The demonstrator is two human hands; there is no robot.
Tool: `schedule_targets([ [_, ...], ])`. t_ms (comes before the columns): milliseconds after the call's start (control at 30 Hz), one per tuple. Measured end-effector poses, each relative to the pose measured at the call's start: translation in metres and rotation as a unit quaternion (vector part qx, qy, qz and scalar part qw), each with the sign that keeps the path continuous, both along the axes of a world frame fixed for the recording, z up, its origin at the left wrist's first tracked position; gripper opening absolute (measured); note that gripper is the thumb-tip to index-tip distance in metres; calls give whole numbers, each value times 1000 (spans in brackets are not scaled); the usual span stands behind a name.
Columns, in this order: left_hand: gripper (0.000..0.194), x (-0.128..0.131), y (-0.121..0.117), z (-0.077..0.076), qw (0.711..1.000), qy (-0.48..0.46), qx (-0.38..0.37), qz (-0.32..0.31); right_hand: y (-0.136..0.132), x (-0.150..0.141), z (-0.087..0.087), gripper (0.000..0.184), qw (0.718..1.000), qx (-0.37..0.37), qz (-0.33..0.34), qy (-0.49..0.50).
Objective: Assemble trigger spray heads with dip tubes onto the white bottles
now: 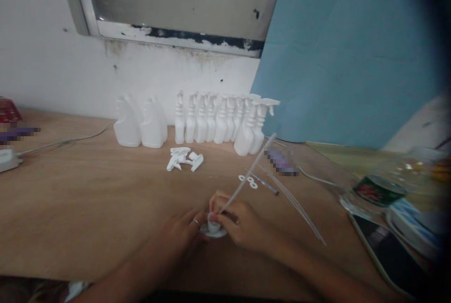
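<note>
Both my hands meet at the near middle of the wooden table (88, 204). My left hand (183, 235), a ring on one finger, is closed on a white spray-head (213, 229) that rests on the table. My right hand (234, 221) pinches a thin clear dip tube (252, 171) at the spray-head's top; the tube slants up and away to the right. Loose white spray triggers (183, 159) lie further back. A row of white spray bottles (218, 120) stands along the wall, several capped with triggers.
Small white washers (248, 181), a pen-like tool (264, 184) and more clear tubes (299, 209) lie right of my hands. A clear drink bottle (380, 185) lies on its side at the right, a phone (391, 251) below it. A blue board (345, 54) leans behind. A cable (63, 142) crosses left.
</note>
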State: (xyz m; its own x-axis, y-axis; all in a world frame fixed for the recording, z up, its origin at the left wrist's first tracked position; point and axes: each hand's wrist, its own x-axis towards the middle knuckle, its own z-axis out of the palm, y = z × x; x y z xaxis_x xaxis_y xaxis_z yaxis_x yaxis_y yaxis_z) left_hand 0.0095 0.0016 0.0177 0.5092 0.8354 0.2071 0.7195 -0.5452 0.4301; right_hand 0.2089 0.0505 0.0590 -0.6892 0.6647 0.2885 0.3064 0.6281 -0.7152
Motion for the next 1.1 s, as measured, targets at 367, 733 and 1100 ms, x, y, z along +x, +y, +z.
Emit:
schedule_targets([
  [367,25,-3,-6,3,997,-71,4,10,12,13,0,19,996,-47,-2,78],
  [733,19,3,-20,43,986,-97,-120,-58,-43,37,-8,29,880,465,15,-89],
  [1100,70,-128,140,100,888,3,313,338,-33,86,-18,52,888,344,-247,178],
])
